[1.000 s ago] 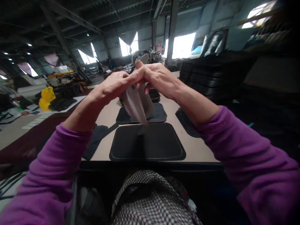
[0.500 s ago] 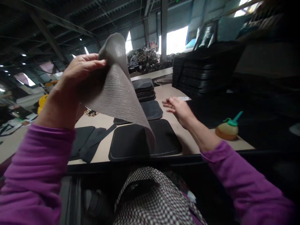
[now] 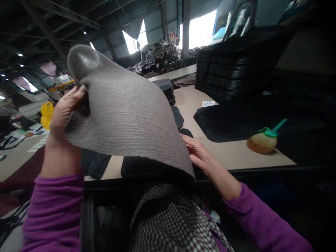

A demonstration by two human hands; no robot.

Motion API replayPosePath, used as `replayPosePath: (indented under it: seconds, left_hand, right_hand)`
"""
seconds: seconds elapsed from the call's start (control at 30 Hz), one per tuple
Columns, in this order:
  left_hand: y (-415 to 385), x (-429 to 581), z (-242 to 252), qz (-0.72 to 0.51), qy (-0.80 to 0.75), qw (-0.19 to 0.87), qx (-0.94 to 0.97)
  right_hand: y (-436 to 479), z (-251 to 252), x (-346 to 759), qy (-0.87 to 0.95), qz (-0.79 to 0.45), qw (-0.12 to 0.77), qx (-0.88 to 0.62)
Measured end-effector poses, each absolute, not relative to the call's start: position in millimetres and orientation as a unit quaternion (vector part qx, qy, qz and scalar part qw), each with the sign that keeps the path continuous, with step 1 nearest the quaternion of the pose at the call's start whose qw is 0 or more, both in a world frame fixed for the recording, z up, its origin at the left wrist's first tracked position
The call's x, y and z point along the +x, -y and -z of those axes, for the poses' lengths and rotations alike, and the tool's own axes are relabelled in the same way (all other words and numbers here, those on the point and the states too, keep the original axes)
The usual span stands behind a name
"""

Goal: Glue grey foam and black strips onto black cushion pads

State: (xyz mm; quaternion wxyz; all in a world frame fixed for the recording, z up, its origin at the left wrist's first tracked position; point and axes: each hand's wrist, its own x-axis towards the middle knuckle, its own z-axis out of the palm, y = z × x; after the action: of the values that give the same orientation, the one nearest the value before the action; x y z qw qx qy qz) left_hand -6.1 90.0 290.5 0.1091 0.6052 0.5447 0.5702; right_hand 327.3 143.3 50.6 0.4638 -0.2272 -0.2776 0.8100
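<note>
My left hand (image 3: 65, 112) pinches the grey textured sheet (image 3: 126, 115) by its far-left corner, held high so it drapes over the black mat (image 3: 136, 169) on the table (image 3: 225, 155). My right hand (image 3: 201, 155) steadies the sheet's right edge, its fingers half hidden, so I cannot tell their grip.

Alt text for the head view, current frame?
The left hand holds up a grey ribbed sheet by its top edge, draping it across most of the view. The right hand meets the sheet's lower right edge above a black mat on the table. An orange bottle with a teal spout sits to the right.
</note>
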Motion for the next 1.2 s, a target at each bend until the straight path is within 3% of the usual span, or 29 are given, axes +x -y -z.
replayPosePath:
  seconds: [0.1, 0.2, 0.3, 0.43, 0.77, 1.2]
  left_hand:
    - [-79, -47, -232, -0.594, -0.569, 0.255, 0.509]
    - [-56, -58, -165, -0.557, -0.613, 0.331, 0.452]
    - [-31, -49, -107, -0.527, -0.643, 0.350, 0.431]
    - [-9, -40, -59, -0.466, -0.700, 0.283, 0.460]
    - [-5, -48, -33, -0.398, -0.758, 0.219, 0.467]
    - [-21, -48, -16, -0.394, -0.782, 0.233, 0.423]
  right_hand:
    - [-145, -57, 360, 0.331, -0.724, 0.526, -0.299]
    - [-150, -55, 388, 0.413, -0.600, 0.564, -0.390]
    - [-155, -39, 403, 0.489, -0.501, 0.549, -0.456]
    - [-157, -10, 411, 0.511, -0.489, 0.509, -0.491]
    - [-147, 12, 420, 0.592, -0.370, 0.424, -0.577]
    - [-165, -2, 419, 0.588, -0.408, 0.386, -0.583]
